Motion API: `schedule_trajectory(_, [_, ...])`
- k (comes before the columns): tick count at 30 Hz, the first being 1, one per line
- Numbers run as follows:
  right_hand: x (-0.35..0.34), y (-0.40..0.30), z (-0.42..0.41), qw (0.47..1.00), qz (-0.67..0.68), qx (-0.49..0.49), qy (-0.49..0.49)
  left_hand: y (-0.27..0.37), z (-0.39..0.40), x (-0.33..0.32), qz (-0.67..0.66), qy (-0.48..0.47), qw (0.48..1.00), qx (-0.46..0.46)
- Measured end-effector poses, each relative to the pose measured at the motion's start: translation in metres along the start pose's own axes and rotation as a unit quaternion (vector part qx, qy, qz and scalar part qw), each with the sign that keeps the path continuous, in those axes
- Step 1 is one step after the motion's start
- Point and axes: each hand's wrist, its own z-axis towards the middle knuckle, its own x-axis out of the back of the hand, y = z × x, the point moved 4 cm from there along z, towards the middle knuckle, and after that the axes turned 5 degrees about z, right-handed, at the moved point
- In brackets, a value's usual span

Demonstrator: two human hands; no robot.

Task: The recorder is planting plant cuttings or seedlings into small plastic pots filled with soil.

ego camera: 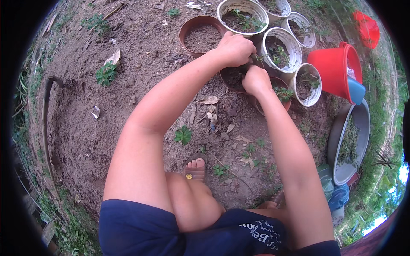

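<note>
My left hand (237, 49) and my right hand (257, 80) meet over a brown plastic pot (226, 84), their fingers curled inward. Between them is a small plant (258, 58) with a dark clump at its base, and both hands seem closed on it. My fingertips are mostly hidden. Dark soil (235, 80) shows inside the pot below. Behind my right wrist stands another brown pot (287, 105) holding a green plant (283, 94). Just beyond my left wrist, a reddish-brown pot (184, 36) is filled with pale, crumbly soil (204, 38).
White tubs with plants, including a large one (221, 14), a middle one (298, 57) and a smaller one (318, 86), crowd the far right. A red bucket (326, 70), a blue plastic item (356, 89) and a metal basin (336, 134) with cut greenery stand right. A bent stick (46, 108) lies left.
</note>
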Motion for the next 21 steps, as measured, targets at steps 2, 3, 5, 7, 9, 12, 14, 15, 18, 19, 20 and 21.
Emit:
schedule_trajectory(2, [0.003,0.000,0.003,0.997,-0.065,-0.008,-0.027,0.001,0.001,-0.001,0.010,-0.015,1.000,0.006])
schedule_trajectory(3, [0.006,-0.001,0.005,0.994,-0.096,0.006,-0.048,0.001,0.002,-0.001,0.004,-0.018,1.000,0.009])
schedule_trajectory(5, [0.013,-0.002,0.009,0.980,-0.162,0.040,-0.104,0.002,0.003,0.000,-0.009,-0.022,1.000,0.018])
schedule_trajectory(7, [0.021,0.000,0.006,0.988,-0.118,0.056,-0.082,0.001,0.004,0.002,-0.011,-0.019,1.000,0.010])
schedule_trajectory(9, [0.024,0.004,0.000,0.995,-0.064,0.050,-0.062,0.003,0.000,0.003,-0.039,-0.014,0.999,-0.001])
schedule_trajectory(12, [0.038,0.016,-0.007,0.983,0.185,0.005,-0.017,-0.007,-0.005,0.013,-0.099,-0.007,0.994,-0.036])
schedule_trajectory(14, [0.050,0.027,-0.015,0.957,0.289,-0.005,0.008,-0.018,-0.015,0.021,-0.126,0.018,0.991,-0.045])
schedule_trajectory(15, [0.056,0.031,-0.020,0.952,0.306,0.010,0.026,-0.023,-0.020,0.026,-0.140,0.030,0.988,-0.051])
schedule_trajectory(18, [0.062,0.041,-0.029,0.963,0.269,0.008,-0.007,-0.031,-0.038,0.034,-0.060,0.075,0.994,-0.049])
schedule_trajectory(19, [0.063,0.043,-0.032,0.968,0.250,0.009,-0.006,-0.028,-0.043,0.034,-0.019,0.093,0.994,-0.051])
schedule_trajectory(20, [0.063,0.044,-0.034,0.971,0.236,0.017,-0.008,-0.024,-0.050,0.030,0.018,0.084,0.996,-0.027])
schedule_trajectory(21, [0.064,0.045,-0.036,0.978,0.208,0.026,0.011,-0.016,-0.058,0.026,0.067,0.085,0.994,-0.029])
